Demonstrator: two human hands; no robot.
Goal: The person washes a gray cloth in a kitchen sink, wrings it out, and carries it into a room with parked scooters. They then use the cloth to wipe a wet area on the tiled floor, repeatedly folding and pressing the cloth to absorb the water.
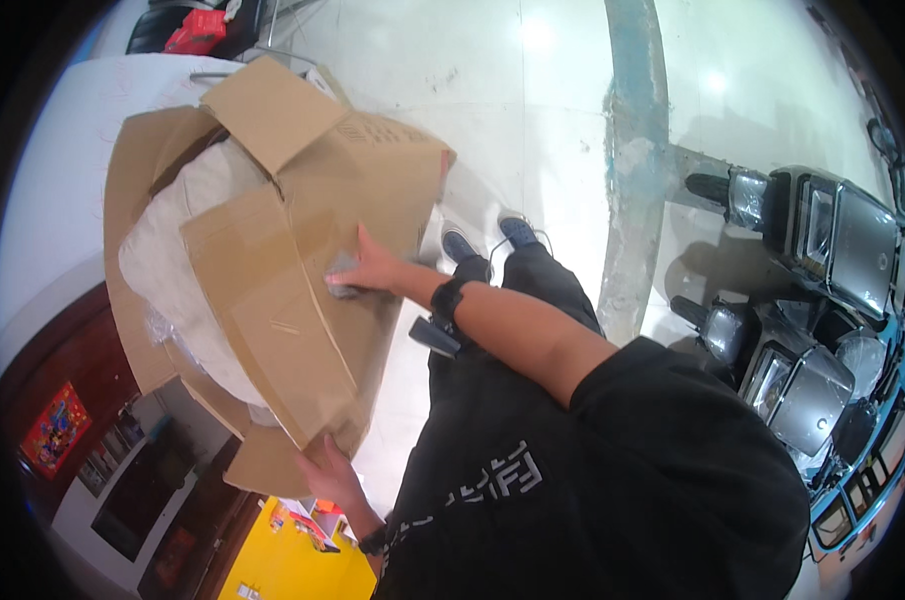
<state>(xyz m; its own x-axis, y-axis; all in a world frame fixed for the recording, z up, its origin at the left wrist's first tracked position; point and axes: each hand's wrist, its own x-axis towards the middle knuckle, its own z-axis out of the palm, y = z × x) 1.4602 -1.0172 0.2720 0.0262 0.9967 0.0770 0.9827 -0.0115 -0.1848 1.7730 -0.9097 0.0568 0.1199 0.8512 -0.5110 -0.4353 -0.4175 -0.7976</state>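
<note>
A big brown cardboard box with its flaps spread apart takes up the left half of the view, tilted. Inside lies a bulky cream-coloured padded item, partly covered by a flap and with some transparent plastic at its side. My right hand presses a small grey wad, perhaps cloth, against the box's side, its fingers closed round it. At the box's lower corner my left hand grips the cardboard edge; its fingertips are partly hidden.
Two plastic-wrapped vehicles with grey front panels stand at the right, beside a worn blue-grey strip on the pale floor. A yellow surface with small items lies below the box. A white surface is at the far left.
</note>
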